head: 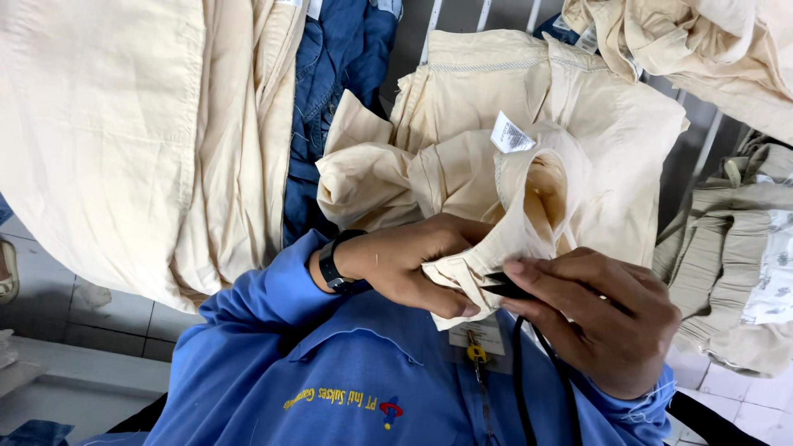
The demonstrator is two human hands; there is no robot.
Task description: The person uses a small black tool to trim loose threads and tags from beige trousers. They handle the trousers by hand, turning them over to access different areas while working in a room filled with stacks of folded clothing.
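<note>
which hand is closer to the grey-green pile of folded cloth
Right. The right hand, pinching a small black tool, is just picture-left of the grey-green pile. The left hand grips the cream garment farther off, beyond the right hand.

Pale square floor tiles (pixel 99 310) with dark grout show at the lower left, and lighter tiles (pixel 743 400) at the lower right. A grey surface with white metal bars (pixel 429 29) runs along the top middle. Big heaps of cream cloth (pixel 107 132) fill the left side, blue denim (pixel 330 74) lies beside them, and olive-grey folded cloth (pixel 727 256) is stacked at the right. The light is soft and even.
</note>
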